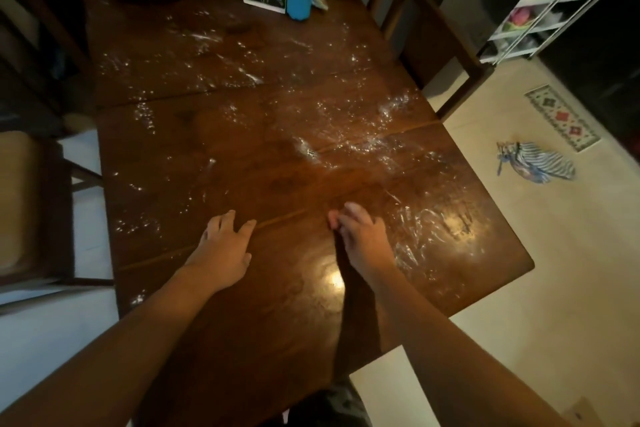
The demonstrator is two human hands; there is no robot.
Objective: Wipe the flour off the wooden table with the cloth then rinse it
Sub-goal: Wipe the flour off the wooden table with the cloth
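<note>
Head view: we see both hands empty, with the left hand flat on the dark wooden table, fingers spread, and the right hand near it, fingers bunched fairly straight, tips on the wood. White flour streaks the tabletop ahead and to the right of the hands. The blue-and-white striped cloth lies crumpled on the pale floor, apart from the table and near a small patterned rug.

Head-worn camera looks steeply down, close over the wooden table.
</note>
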